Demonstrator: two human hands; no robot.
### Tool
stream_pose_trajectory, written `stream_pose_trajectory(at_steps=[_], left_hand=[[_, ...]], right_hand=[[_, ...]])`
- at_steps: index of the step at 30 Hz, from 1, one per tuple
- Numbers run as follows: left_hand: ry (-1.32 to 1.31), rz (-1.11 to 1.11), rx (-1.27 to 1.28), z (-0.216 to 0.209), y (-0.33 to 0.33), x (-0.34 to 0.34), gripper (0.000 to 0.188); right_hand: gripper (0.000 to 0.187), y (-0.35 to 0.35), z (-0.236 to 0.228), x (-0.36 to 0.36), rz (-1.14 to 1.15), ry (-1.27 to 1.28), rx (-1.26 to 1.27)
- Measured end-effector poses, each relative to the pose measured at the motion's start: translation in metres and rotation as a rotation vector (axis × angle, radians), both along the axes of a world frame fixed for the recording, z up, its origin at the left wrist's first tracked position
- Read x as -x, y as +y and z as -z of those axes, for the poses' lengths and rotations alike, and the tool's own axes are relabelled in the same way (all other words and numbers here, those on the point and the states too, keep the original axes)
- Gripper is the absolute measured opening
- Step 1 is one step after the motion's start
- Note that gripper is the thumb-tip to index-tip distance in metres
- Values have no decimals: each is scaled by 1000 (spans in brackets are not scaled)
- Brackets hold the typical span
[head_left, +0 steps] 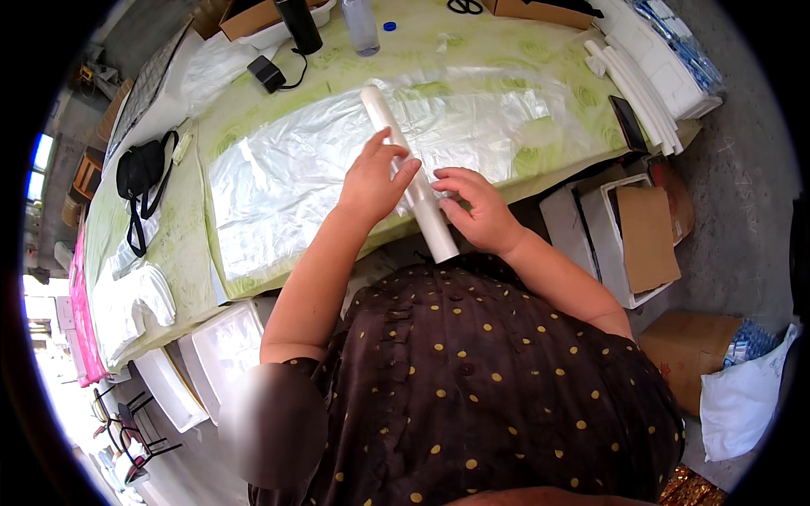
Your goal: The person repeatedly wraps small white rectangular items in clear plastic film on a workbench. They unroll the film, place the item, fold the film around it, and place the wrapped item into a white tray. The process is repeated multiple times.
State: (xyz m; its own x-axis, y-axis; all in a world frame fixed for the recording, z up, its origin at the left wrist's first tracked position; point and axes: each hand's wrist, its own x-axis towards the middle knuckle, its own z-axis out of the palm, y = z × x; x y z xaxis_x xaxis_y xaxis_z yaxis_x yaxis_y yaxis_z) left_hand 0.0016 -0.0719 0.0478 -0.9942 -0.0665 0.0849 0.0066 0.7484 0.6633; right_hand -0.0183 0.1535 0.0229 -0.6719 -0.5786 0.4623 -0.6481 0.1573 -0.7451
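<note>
A smooth white roll of plastic film [433, 223] lies slanted across the table's near edge. Its lower end juts out toward my body. My left hand [380, 177] is on the roll's left side, fingers spread and their tips resting over it, thumb reaching across. Close by the roll's right side is my right hand [477, 207], its fingers loosely bent and apart with nothing between them. I cannot tell whether those fingertips touch the roll. Beneath the roll, a wrinkled clear plastic sheet [287, 181] covers much of the green patterned tablecloth [498, 51].
A black bottle [299, 25], a clear bottle [361, 29] and a black charger [267, 74] stand at the back. A black pouch [141, 171] lies at left. White tubes [637, 93] and a dark phone-like slab [627, 123] line the right edge. Boxes [645, 240] sit below.
</note>
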Motion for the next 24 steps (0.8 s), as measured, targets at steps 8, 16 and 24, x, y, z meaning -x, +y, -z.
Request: stream_pose_trajectory(at_steps=[8,16,24], left_hand=[[178,-29,97,32,-21,-31,60],[191,-55,51,40,-40,-50,58],[202,-57,77,42,-39,-51,57]], right_hand=[[24,4,2,11,106,129,-101],[36,-83,11,65,170,413,-413],[54,-158,2,144,317,215,-893]])
